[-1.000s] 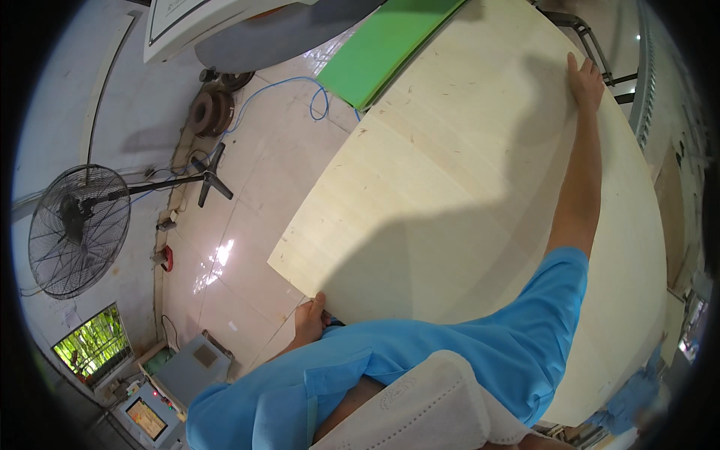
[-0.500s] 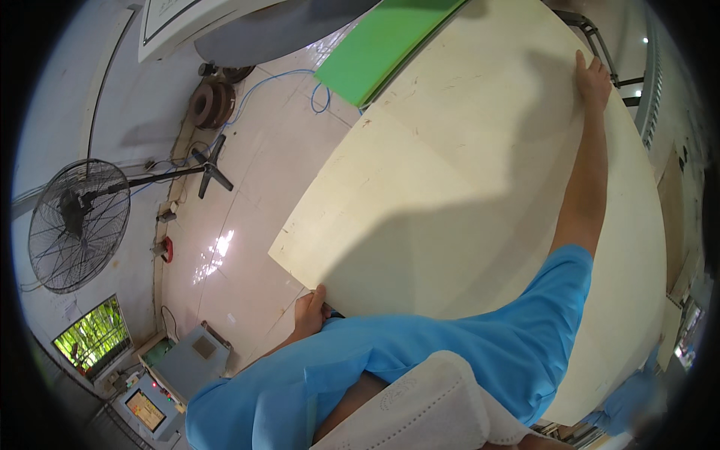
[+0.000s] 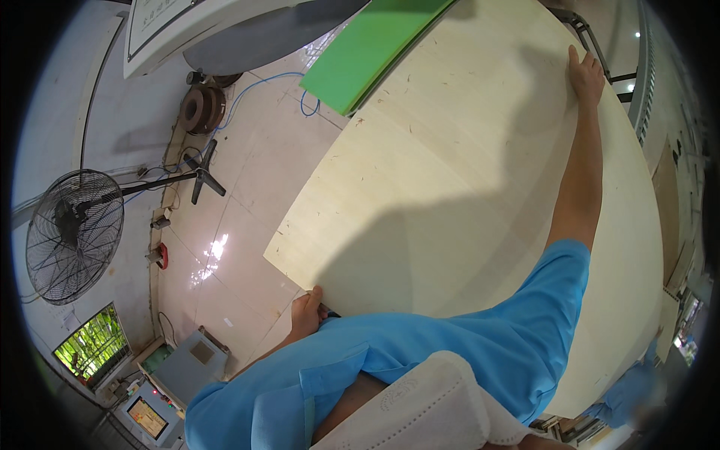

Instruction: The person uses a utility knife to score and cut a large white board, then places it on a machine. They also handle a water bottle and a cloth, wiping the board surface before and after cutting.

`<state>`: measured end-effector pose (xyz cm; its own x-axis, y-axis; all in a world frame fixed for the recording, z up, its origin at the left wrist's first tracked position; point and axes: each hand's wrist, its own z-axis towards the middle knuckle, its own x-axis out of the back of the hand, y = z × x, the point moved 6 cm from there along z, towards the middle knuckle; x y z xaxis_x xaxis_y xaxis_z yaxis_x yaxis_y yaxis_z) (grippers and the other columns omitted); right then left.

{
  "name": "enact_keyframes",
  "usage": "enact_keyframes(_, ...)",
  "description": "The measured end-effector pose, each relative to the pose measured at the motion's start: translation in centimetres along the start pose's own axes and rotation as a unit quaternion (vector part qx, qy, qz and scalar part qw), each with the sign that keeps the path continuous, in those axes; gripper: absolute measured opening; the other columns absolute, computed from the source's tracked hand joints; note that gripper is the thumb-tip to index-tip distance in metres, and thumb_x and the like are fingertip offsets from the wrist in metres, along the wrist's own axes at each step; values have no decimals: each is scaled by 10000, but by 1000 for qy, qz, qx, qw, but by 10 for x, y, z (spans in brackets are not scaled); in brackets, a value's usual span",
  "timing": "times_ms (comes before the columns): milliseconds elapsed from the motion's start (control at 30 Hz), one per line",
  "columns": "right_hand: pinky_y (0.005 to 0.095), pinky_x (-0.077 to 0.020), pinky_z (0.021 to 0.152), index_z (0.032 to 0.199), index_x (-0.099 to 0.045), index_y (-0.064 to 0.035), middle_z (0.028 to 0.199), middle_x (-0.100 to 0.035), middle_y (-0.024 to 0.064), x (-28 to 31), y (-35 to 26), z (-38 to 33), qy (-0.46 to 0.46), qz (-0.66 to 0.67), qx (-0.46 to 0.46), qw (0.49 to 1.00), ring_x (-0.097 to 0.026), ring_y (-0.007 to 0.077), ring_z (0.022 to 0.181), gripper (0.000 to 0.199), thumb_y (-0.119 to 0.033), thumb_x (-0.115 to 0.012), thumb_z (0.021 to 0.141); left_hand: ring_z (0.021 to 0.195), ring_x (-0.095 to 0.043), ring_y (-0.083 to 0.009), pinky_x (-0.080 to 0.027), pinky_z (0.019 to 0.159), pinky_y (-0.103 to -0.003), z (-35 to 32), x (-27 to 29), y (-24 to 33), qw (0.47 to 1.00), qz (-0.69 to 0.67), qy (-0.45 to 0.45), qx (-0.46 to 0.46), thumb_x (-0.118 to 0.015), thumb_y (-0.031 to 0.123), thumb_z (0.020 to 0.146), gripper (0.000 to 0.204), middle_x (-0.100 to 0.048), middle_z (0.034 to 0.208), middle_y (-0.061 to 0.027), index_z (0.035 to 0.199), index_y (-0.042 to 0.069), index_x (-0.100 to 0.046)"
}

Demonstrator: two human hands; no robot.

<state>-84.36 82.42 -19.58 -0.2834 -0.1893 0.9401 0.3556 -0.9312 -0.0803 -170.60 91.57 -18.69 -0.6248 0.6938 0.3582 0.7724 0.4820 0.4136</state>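
Note:
A large pale wood-like board (image 3: 450,247), marked with small dark scuffs, spreads across the middle and right of the view. Its left corner juts out over the tiled floor. Close to my body, my left hand (image 3: 306,311) is closed on the near-left edge, thumb on top and the other fingers mostly hidden. My right arm reaches far across the surface. At the far right edge my right hand (image 3: 586,79) grips the board, thumb lying on top and fingers bent over the rim. Beyond the board's far-left side lies a bright green flat panel (image 3: 375,56).
A black standing fan (image 3: 75,236) stands at left, its base (image 3: 202,172) on the floor. A blue hose (image 3: 247,94) trails near brown round parts (image 3: 201,109). Lower left are a grey cabinet (image 3: 191,360) and a control screen (image 3: 148,417). Someone in blue (image 3: 630,394) is at lower right.
The view has turned slightly, so the fan, green panel and board corner sit a little further left. Both hands keep their places on the board's edges.

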Motion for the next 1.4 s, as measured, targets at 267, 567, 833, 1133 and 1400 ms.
enact_keyframes(267,474,-286,1155,1447,-449,-83,1495,-444,186,-4,1,4,-17,-12,-1,1000,-384,350,1407,831,-722,-372,922,509,-474,-127,-363,480,-300,-2,-1,6,1000,3,-9,-14,-479,532,1009,641,-554,568,-57,654,15,-608)
enact_keyframes(567,460,-270,1171,1490,-411,-81,1523,-416,186,-12,7,14,-31,-21,5,999,-365,344,1425,858,-726,-344,928,498,-497,-124,-380,470,-293,6,-2,-3,1000,-6,-7,-1,-486,601,984,704,-568,551,-47,643,5,-638)
enact_keyframes(833,457,-274,1173,1494,-409,-79,1525,-409,195,-13,7,19,-33,-28,1,999,-363,347,1427,872,-734,-342,923,495,-510,-131,-398,462,-293,7,-8,4,1000,6,-10,-9,-475,629,980,729,-570,552,-53,657,-2,-645)
enact_keyframes(1133,474,-354,1112,1441,-460,-60,1439,-488,231,-9,6,28,-26,-11,24,999,-456,384,1344,817,-695,-380,933,512,-512,-122,-393,465,-286,12,-17,14,1000,-29,-6,7,-491,549,999,658,-573,568,-55,666,2,-643)
enact_keyframes(1400,492,-384,1080,1390,-491,-45,1386,-526,235,-33,20,48,0,-20,61,998,-510,402,1275,719,-613,-407,957,506,-502,-127,-380,464,-293,13,-25,29,999,-42,-8,23,-505,507,1004,622,-578,579,-53,669,0,-639)
